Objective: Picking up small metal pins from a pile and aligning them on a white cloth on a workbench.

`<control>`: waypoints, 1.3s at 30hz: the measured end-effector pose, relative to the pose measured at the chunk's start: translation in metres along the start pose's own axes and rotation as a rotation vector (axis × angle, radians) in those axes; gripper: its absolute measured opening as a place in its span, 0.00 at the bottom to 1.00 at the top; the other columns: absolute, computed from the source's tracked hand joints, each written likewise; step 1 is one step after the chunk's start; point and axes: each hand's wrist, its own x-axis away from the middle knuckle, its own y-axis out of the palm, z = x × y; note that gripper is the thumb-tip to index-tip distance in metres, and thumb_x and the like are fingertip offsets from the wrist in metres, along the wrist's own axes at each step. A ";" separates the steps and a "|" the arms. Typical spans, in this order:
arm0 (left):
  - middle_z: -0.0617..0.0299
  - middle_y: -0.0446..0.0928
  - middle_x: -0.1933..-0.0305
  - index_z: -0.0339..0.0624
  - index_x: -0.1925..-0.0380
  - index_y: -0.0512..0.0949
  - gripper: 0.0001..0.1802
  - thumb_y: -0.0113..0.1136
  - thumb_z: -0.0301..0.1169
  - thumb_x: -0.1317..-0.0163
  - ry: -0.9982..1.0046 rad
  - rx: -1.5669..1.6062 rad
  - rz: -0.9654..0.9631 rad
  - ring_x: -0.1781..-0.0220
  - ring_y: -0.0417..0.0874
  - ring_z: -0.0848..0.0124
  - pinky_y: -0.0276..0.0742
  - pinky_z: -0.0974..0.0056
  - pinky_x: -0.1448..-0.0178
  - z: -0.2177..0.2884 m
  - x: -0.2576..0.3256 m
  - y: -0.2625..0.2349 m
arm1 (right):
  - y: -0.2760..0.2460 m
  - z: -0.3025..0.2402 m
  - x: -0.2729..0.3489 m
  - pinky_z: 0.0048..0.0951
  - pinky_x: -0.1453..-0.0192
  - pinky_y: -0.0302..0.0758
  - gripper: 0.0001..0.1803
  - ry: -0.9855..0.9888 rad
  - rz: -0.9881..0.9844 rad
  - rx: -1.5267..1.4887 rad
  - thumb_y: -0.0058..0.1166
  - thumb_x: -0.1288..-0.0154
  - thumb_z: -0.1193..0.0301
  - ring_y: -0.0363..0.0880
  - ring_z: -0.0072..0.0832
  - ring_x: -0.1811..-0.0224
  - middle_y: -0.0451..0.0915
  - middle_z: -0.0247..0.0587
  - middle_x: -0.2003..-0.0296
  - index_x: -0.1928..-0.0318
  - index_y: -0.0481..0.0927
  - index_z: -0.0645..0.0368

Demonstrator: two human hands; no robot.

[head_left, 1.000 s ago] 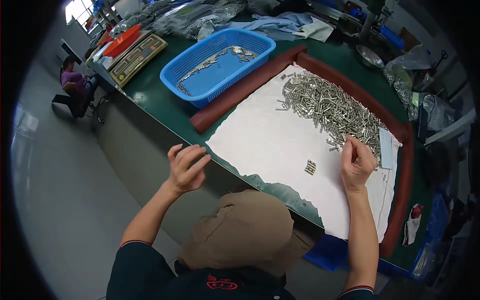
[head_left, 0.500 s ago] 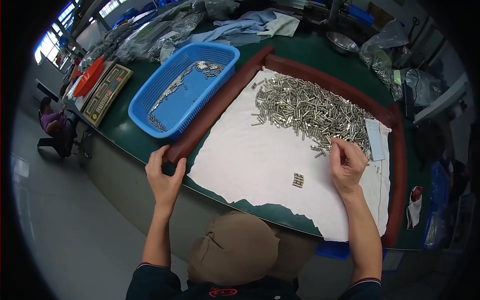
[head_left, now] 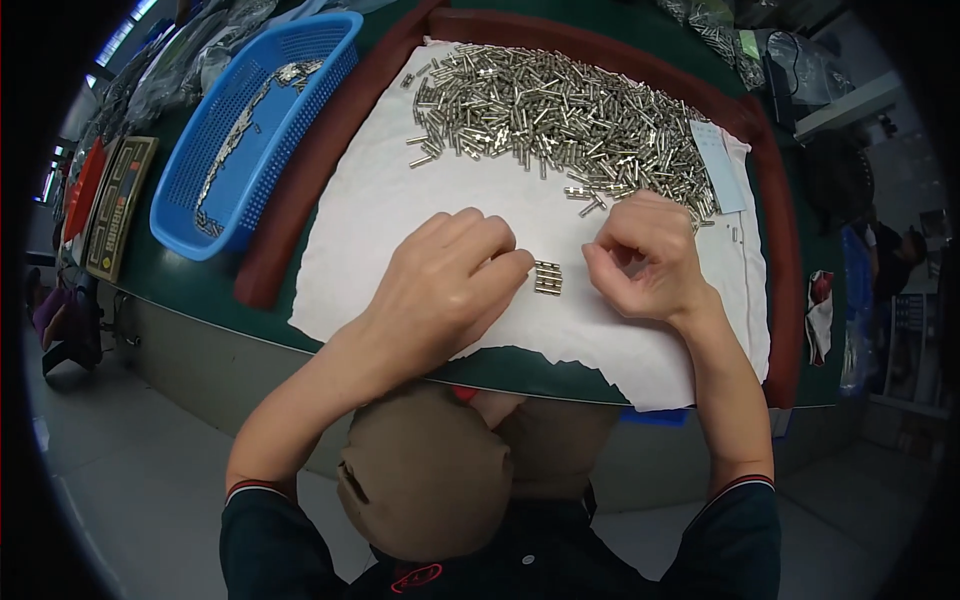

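Observation:
My left hand (head_left: 448, 285) is over the white cloth (head_left: 365, 225), its thumb and forefinger pinched just left of a small row of several metal pins (head_left: 548, 278). Whether anything is in that pinch is hidden. Right of the row, my right hand (head_left: 652, 258) is closed, fingers curled toward the thumb; its fingertips are partly hidden, so I cannot tell what they hold. Behind both hands spreads a large heap of short, shiny metal pins (head_left: 560, 110), with a few loose ones at its near edge by my right hand.
A dark red raised border (head_left: 290, 215) edges the cloth. Left of it stand a blue perforated basket (head_left: 270, 135) with metal pieces and a scale (head_left: 120, 205) beside a red tray (head_left: 85, 185). A pale blue paper slip (head_left: 718, 170) lies at the heap's right.
My left hand has left the border's near left corner and moved right to the row of pins. My right hand has drawn back from the heap's edge toward the row. The view has shifted.

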 end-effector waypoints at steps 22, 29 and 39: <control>0.57 0.76 0.65 0.35 0.64 0.81 0.15 0.69 0.28 0.52 -0.228 0.239 -0.161 0.63 0.79 0.61 0.76 0.60 0.60 -0.019 -0.031 0.026 | 0.001 0.015 0.003 0.31 0.76 0.60 0.11 0.035 0.162 0.063 0.59 0.56 0.80 0.65 0.30 0.86 0.68 0.33 0.87 0.85 0.71 0.57; 0.57 0.76 0.68 0.34 0.67 0.80 0.10 0.64 0.24 0.51 -0.385 0.213 -0.123 0.64 0.79 0.63 0.75 0.63 0.60 -0.024 -0.014 0.014 | 0.005 0.004 0.000 0.33 0.68 0.63 0.07 0.010 -0.053 0.138 0.59 0.58 0.79 0.72 0.34 0.74 0.70 0.35 0.78 0.78 0.73 0.57; 0.59 0.75 0.72 0.37 0.74 0.78 0.04 0.63 0.22 0.51 -0.271 0.234 -0.068 0.67 0.77 0.61 0.71 0.60 0.62 -0.022 -0.015 0.029 | 0.009 -0.002 0.000 0.35 0.67 0.63 0.08 -0.017 -0.139 0.077 0.58 0.59 0.77 0.71 0.35 0.73 0.68 0.37 0.78 0.80 0.71 0.58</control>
